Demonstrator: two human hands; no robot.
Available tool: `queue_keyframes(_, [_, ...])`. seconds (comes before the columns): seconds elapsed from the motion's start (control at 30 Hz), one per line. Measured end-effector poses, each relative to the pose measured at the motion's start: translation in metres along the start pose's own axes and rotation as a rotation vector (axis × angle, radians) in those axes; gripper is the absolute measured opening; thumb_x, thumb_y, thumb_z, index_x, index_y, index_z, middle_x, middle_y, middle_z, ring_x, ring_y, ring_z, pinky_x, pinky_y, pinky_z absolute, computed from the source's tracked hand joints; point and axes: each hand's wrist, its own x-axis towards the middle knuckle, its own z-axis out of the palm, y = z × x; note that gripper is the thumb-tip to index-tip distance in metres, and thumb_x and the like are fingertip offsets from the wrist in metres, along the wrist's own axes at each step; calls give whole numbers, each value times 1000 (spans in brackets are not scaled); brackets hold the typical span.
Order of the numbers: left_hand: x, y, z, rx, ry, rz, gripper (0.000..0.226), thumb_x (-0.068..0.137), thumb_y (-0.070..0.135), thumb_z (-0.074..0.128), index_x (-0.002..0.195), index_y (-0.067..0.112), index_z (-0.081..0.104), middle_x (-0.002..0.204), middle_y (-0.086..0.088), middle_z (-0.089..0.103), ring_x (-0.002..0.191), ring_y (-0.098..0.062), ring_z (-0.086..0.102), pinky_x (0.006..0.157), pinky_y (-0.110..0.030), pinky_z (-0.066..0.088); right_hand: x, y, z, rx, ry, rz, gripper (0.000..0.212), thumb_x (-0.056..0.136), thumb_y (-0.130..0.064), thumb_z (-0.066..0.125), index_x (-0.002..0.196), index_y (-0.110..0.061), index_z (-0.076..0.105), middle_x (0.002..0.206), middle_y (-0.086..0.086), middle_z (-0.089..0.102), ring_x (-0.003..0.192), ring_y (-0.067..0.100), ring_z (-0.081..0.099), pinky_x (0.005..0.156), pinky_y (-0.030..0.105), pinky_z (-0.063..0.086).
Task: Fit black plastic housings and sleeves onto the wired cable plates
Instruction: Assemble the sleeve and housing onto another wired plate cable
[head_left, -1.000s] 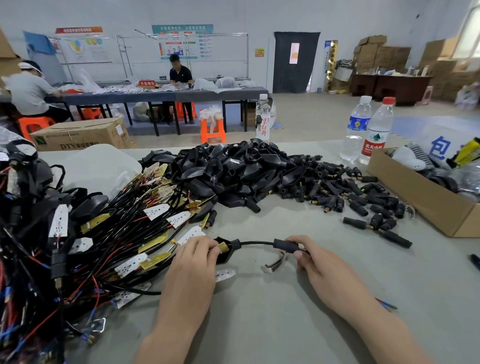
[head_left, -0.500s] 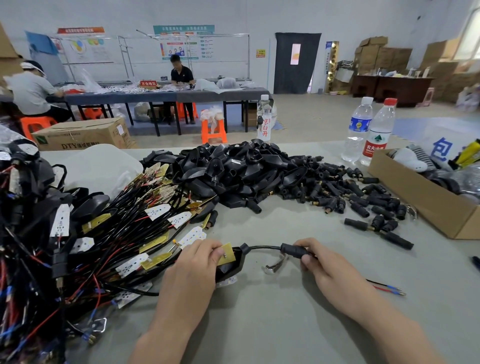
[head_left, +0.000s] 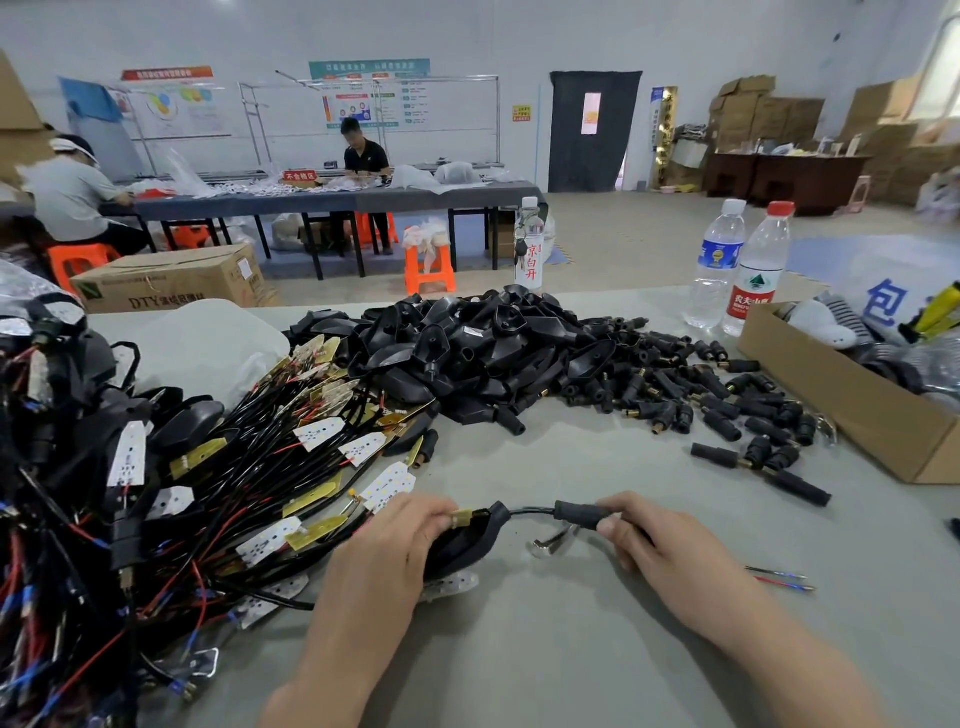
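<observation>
Left hand (head_left: 395, 540) grips the housing (head_left: 470, 545), with its fingers on the brass plate (head_left: 460, 517) at the open end. Right hand (head_left: 670, 551) pinches the sleeve (head_left: 579, 514) on the cable (head_left: 530, 512). The hands are apart, joined only by that cable. The housing sits under the left hand, long axis left-to-right, neck pointing at the right hand. Recommended: steady the housing, draw the cable straight along that axis, seat the plate flat, then slide the sleeve to the neck.

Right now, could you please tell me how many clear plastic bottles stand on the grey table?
3: red-lettered bottle behind the black housing pile; blue-labelled bottle and red-capped bottle beside the cardboard box.
</observation>
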Motion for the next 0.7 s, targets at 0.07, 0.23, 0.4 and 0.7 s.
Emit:
queue_keyframes(0.07, [-1,-2,-1,-15,-51,40,21,100,21,55,98,38,68,99,26,60,92,-2,59,80,-31,49,0,0,-1,-29,4,33,14,101,-39,49,91,-49,53,77,-20,63,77,-3,56,69,13,42])
queue_keyframes(0.23, [-3,-6,-3,-5,-111,107,43,91,-6,53,111,25,76,122,21,62,110,0,60,97,-30,48,0,2,-5,-71,62,92,13,88,-54,60,80,-44,59,76,-23,63,78,-7,55,63,16,41])
queue_keyframes(0.4, [-6,-4,0,-34,-143,110,24,95,33,56,112,36,73,125,31,56,114,11,51,96,-19,44,-1,-1,-5,-91,64,117,25,83,-62,60,80,-38,61,72,-25,62,72,-3,56,58,18,41])
queue_keyframes(0.7, [-2,-12,3,-69,-214,149,23,92,42,63,113,46,70,118,32,59,110,4,53,93,-25,44,-6,-4,-11,-190,49,119,19,83,-71,52,85,-54,61,76,-29,63,79,-7,55,61,20,39])
